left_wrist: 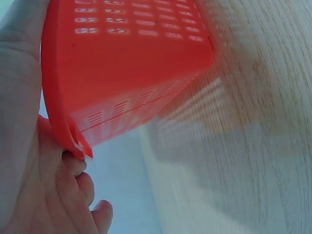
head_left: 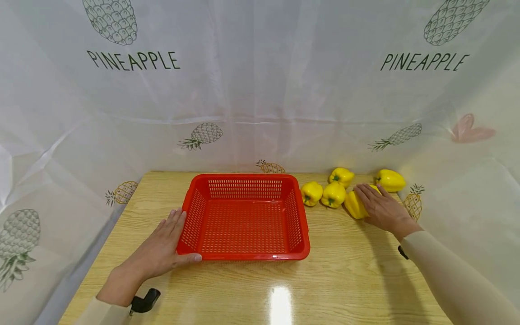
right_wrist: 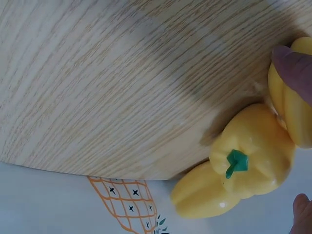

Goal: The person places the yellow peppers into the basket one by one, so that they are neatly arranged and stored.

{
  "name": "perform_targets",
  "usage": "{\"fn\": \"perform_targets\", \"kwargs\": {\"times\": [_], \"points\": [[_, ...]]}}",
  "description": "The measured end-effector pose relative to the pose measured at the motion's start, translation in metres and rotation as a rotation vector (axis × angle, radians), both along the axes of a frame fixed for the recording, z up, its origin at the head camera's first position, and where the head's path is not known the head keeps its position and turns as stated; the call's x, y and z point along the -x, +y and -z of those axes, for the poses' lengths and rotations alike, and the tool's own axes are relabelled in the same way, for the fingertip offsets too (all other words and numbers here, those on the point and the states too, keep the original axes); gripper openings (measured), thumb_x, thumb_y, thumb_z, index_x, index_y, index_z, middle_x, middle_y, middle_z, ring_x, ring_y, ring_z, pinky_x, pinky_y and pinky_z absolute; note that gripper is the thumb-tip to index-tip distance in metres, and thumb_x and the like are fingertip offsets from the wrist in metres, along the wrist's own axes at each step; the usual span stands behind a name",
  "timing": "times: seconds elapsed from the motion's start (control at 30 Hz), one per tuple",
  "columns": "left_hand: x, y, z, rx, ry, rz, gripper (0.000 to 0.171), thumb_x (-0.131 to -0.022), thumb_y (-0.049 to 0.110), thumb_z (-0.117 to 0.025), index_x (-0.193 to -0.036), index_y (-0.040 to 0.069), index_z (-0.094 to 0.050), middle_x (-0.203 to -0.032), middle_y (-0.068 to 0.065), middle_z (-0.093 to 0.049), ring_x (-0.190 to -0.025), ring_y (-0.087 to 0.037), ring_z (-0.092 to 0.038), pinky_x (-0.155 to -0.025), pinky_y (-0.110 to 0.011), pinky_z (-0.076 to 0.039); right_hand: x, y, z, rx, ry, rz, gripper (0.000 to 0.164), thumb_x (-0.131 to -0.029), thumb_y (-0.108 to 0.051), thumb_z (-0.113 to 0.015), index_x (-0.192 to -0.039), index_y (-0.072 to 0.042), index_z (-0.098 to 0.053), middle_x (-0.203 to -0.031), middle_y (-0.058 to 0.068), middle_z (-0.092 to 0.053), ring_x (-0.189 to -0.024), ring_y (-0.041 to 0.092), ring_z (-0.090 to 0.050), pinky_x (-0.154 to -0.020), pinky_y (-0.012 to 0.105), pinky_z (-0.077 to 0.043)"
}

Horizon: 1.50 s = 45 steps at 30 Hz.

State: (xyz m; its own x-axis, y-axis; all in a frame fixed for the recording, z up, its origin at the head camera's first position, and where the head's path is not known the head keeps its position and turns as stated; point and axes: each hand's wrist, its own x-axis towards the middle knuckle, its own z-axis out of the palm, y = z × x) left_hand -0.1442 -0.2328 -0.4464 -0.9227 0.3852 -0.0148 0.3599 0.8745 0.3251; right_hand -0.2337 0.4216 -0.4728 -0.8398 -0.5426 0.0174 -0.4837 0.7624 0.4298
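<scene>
An open red plastic basket (head_left: 243, 258) with slotted walls stands on the table. My left hand (head_left: 162, 248) holds its front left corner, thumb over the front rim and fingers along the left side; the left wrist view shows fingertips curled beneath the rim. To the basket's right, my right hand (head_left: 382, 210) lies over a yellow bell pepper (head_left: 355, 206) and partly hides it. In the right wrist view the thumb (right_wrist: 295, 70) presses on that pepper. Just beside it lies a second bell pepper (right_wrist: 258, 146) with a green stem, touching another one (right_wrist: 202, 192) behind.
Three more bell peppers cluster near the basket's right wall, one (head_left: 312, 194) right by the rim, another (head_left: 334, 195) beside it and one (head_left: 341, 176) behind. A pineapple-printed sheet (head_left: 260, 90) encloses the wooden table (head_left: 227, 289) at the back and sides.
</scene>
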Motion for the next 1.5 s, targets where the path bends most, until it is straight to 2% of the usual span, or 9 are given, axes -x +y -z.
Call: {"fn": "perform_targets", "kwargs": {"times": [0.23,0.37,0.73,0.9,1.2,1.33,1.5], "points": [[0.001,0.000,0.001,-0.007,-0.012,0.000,0.130,-0.085,0.081,-0.065,-0.166,-0.007,-0.014,-0.174,-0.029,-0.014,-0.161,-0.049,-0.014,-0.127,-0.066,-0.020,0.003,0.003,0.007,0.052,0.037,-0.045,0.110,-0.079,-0.044,-0.091,-0.158,0.005,-0.033,-0.161,0.026,-0.043,-0.149,0.044,-0.043,-0.121,0.066,-0.035],[0.001,0.000,0.001,-0.012,-0.017,-0.003,0.131,-0.085,0.082,-0.064,-0.166,-0.007,-0.014,-0.174,-0.028,-0.013,-0.161,-0.049,-0.013,-0.127,-0.066,-0.020,0.003,0.002,0.008,0.086,0.042,-0.058,0.109,-0.078,-0.045,-0.092,-0.156,0.007,-0.035,-0.159,0.028,-0.045,-0.147,0.046,-0.045,-0.120,0.066,-0.035],[0.001,0.000,0.000,-0.001,-0.007,-0.006,0.129,-0.086,0.081,-0.064,-0.165,-0.008,-0.014,-0.174,-0.029,-0.014,-0.161,-0.049,-0.013,-0.126,-0.066,-0.022,0.003,-0.005,0.011,0.113,0.015,-0.022,0.105,-0.081,-0.039,-0.092,-0.153,0.010,-0.032,-0.153,0.031,-0.049,-0.145,0.047,-0.046,-0.123,0.065,-0.032],[0.002,0.000,0.001,0.002,-0.006,-0.007,0.130,-0.086,0.082,-0.064,-0.166,-0.007,-0.013,-0.174,-0.028,-0.013,-0.161,-0.049,-0.013,-0.127,-0.066,-0.021,0.003,-0.006,0.013,0.132,0.047,-0.011,0.109,-0.079,-0.042,-0.093,-0.155,0.008,-0.032,-0.148,0.029,-0.051,-0.139,0.046,-0.049,-0.122,0.066,-0.032],[0.001,0.001,0.000,-0.005,-0.015,-0.007,0.131,-0.085,0.082,-0.064,-0.166,-0.007,-0.013,-0.174,-0.028,-0.013,-0.161,-0.049,-0.013,-0.127,-0.066,-0.021,0.002,-0.008,0.015,0.269,0.168,0.049,0.109,-0.070,-0.038,-0.097,-0.144,0.013,-0.036,-0.131,0.036,-0.057,-0.123,0.051,-0.056,-0.112,0.070,-0.041],[0.000,0.001,-0.001,-0.015,-0.025,-0.009,0.131,-0.085,0.082,-0.065,-0.166,-0.007,-0.013,-0.174,-0.028,-0.012,-0.161,-0.049,-0.012,-0.127,-0.066,-0.021,0.000,-0.009,0.016,0.331,0.186,0.036,0.111,-0.071,-0.037,-0.097,-0.145,0.015,-0.032,-0.127,0.038,-0.057,-0.116,0.053,-0.060,-0.107,0.067,-0.048],[-0.001,0.002,-0.002,-0.016,-0.026,-0.012,0.132,-0.084,0.083,-0.064,-0.166,-0.007,-0.013,-0.174,-0.029,-0.012,-0.160,-0.050,-0.014,-0.125,-0.068,-0.023,-0.002,-0.009,0.019,0.386,0.187,0.024,0.115,-0.071,-0.035,-0.098,-0.149,0.012,-0.028,-0.129,0.038,-0.055,-0.118,0.054,-0.058,-0.102,0.066,-0.051]]}}
